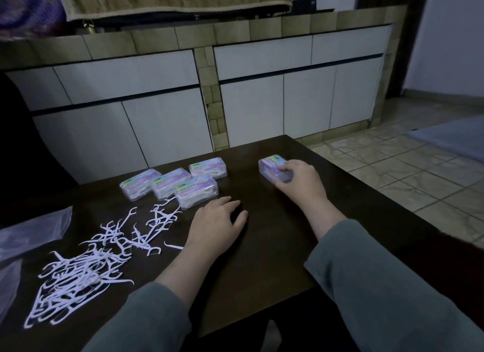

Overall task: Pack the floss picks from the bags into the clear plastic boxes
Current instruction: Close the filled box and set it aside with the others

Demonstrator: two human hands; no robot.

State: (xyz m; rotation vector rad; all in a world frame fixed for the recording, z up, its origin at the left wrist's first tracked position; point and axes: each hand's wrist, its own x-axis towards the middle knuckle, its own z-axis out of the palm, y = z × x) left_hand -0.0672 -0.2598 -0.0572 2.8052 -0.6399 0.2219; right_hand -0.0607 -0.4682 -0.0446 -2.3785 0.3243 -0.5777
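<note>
Right hand (298, 180) clamps its grip on a fifth box (273, 168), set apart on the bench (275, 233) from four packed boxes (172, 185); left hand (217, 222) rests flat, fingers relaxed, beside loose picks (86, 268); next, opening and filling this box.

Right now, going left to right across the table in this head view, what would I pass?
Clear plastic bag → pile of loose floss picks → cluster of four filled clear boxes → left hand resting flat on the table → right hand gripping a separate clear box.
</note>
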